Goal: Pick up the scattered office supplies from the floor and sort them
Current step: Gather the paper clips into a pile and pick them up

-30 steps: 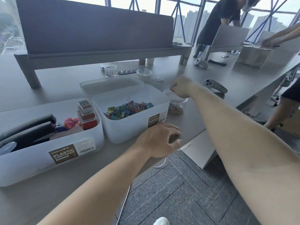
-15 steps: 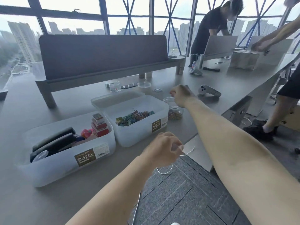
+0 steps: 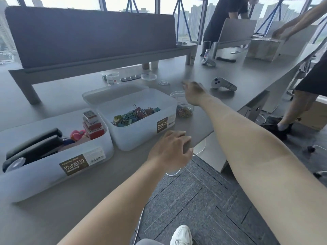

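Hands out over the desk (image 3: 53, 218) now. Right hand (image 3: 193, 92), centre-right of the frame, hovers just above the mouth of the clear jar (image 3: 183, 107). It's blurred, but the fingers look stretched and loose, with nothing seen in them. Coloured paper clips (image 3: 184, 112) lie at the jar's bottom. Left hand (image 3: 169, 151), mid-frame, sits at the desk's near edge with fingers curled under; whether it holds anything, I cannot tell. Just left of the jar stands a white bin (image 3: 141, 137) of binder clips (image 3: 134, 114). At lower left, a second bin (image 3: 44, 177) holds black staplers (image 3: 33, 144) and red boxes (image 3: 92, 125).
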{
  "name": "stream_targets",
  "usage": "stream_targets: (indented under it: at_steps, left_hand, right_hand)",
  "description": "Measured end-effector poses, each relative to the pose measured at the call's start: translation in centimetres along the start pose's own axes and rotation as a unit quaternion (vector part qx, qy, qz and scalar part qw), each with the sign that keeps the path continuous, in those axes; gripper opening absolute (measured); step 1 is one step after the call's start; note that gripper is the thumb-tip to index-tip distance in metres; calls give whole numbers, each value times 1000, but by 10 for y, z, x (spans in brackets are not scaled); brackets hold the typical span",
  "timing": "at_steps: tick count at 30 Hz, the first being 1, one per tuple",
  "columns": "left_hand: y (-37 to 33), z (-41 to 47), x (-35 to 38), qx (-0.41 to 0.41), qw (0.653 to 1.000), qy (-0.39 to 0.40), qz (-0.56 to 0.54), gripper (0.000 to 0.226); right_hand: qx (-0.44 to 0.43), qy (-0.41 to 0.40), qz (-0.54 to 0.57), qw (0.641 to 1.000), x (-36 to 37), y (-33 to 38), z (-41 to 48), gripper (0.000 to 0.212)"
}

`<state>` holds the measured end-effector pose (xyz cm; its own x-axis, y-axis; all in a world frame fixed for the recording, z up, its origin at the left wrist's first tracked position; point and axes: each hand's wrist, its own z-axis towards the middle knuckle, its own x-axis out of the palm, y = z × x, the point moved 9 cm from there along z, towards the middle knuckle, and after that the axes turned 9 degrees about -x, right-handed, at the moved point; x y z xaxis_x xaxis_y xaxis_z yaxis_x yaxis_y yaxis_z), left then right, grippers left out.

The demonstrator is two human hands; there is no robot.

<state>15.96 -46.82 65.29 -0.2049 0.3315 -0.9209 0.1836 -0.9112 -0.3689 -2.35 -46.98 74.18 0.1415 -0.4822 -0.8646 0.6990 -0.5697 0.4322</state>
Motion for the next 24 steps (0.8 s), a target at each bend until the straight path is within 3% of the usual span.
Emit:
stream_targets:
  at_steps: [4,13,18,24]
  left_hand:
    - [-1,-8,-5,-1,1000,-15,-26,35]
    - [-65,-99,8,93,994,-13,-62,23]
    - [-123,-163,92,123,985,105,-65,20]
    - [-177,-219,197,137,960,241,-26,22]
  right_hand:
    - [-1,-13,2,1000,-22,8,-33,59]
    - [49,-29,-6,998,-63,-6,-244,35]
    - [156,53,-51,985,-46,-52,-414,34]
    - [314,66,0,947,-9,-142,-589,35]
